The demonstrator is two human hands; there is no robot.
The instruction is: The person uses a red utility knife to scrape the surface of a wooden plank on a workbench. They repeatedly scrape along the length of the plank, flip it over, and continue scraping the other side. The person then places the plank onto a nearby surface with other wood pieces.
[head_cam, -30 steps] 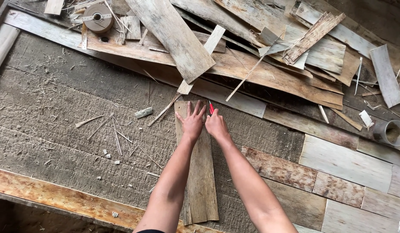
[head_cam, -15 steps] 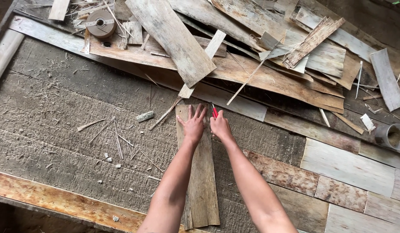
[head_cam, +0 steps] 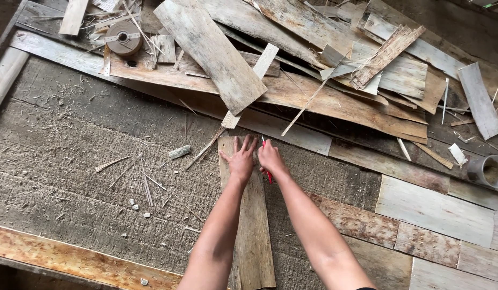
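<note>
A long weathered wooden plank lies lengthwise on a rough grey board surface. My left hand presses flat on the plank's far end, fingers spread. Beside it, my right hand grips a thin red pencil-like tool at the plank's right edge, tip near the far end. Both forearms reach up from the bottom of the view.
A heap of scrap boards and splinters fills the far side, with a round tape roll at upper left. Fitted reclaimed planks cover the right. A grey pipe end sits far right. An orange board edge runs lower left.
Both hands have stayed on the plank's far end; only the view has shifted slightly.
</note>
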